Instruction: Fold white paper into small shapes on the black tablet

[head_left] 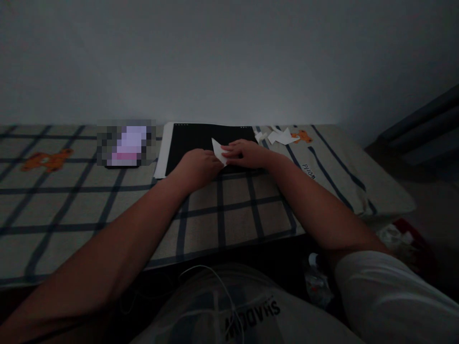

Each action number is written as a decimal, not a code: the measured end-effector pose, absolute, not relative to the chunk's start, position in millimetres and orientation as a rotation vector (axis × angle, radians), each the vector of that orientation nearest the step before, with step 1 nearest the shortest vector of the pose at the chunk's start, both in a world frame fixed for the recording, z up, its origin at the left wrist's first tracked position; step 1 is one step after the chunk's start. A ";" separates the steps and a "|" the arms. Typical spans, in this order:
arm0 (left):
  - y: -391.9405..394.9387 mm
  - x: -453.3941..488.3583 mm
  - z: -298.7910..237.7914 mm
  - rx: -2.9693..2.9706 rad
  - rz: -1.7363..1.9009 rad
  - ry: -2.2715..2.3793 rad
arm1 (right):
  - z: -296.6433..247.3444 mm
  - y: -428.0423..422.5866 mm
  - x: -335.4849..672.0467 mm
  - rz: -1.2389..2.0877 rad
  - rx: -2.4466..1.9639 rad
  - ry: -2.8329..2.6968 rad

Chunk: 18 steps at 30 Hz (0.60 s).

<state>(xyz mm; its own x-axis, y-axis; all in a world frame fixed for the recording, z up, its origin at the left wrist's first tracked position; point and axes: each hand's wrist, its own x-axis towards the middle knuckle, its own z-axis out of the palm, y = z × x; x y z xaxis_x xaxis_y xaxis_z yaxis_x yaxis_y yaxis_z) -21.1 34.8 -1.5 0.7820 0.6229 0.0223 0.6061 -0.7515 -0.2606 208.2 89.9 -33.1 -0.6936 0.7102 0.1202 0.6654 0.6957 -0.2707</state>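
Observation:
A small white folded paper (217, 147) with a pointed upper corner sits between my hands, over a black sheet (190, 138) with a white left border. My left hand (200, 165) is closed at the paper's lower left, its fingertips against the edge and partly hidden. From the right, my right hand (247, 153) grips the same paper, thumb and fingers on its right side. Part of the paper is covered by the fingers. Just beyond the sheet's right edge lies a white folded-paper shape (283, 137) with several points.
A phone (127, 145) with a lit, pixelated screen lies to the left on the checked tablecloth (86, 205). A pale wall (222, 62) rises behind the table. Below the front edge are a white cable (218, 279) and a clear plastic bottle (317, 282).

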 end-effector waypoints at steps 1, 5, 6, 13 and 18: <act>34.5 -21.5 -1.6 -2.721 0.077 -0.956 | -32.8 90.2 208.8 0.311 -1.103 -2.701; 32.5 -23.7 -2.3 -2.745 -0.057 -0.951 | -33.6 91.3 211.3 0.333 -1.083 -2.711; 32.3 -24.0 -2.5 -2.753 -0.088 -0.959 | -33.8 91.1 211.4 0.339 -1.076 -2.703; 37.7 -26.7 -0.8 -2.692 -0.181 -1.108 | -28.9 85.0 206.5 0.262 -1.082 -2.598; 41.6 -30.5 -3.1 -2.700 -0.263 -1.207 | -26.0 81.4 205.6 0.202 -1.052 -2.590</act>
<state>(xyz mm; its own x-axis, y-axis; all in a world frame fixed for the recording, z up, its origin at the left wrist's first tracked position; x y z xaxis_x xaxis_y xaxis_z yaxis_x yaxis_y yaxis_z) -30.5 41.6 -3.1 0.6562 0.7187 0.2298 0.7491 -0.6570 -0.0845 205.6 81.4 -26.0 -0.6696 0.6978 0.2545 0.6498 0.7163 -0.2544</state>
